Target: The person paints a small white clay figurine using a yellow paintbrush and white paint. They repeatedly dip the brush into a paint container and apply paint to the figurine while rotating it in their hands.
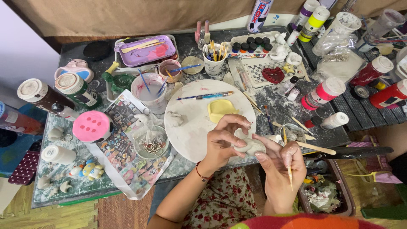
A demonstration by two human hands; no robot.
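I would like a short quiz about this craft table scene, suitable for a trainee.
1. True or false: both hands touch the grey clay lump.
2. Which hand also holds a thin wooden stick?
3. What lies on the round white board beside the yellow mould? A) scissors B) a paintbrush C) a spoon

Key
1. True: the left hand and right hand pinch it together.
2. The right hand.
3. B, the paintbrush.
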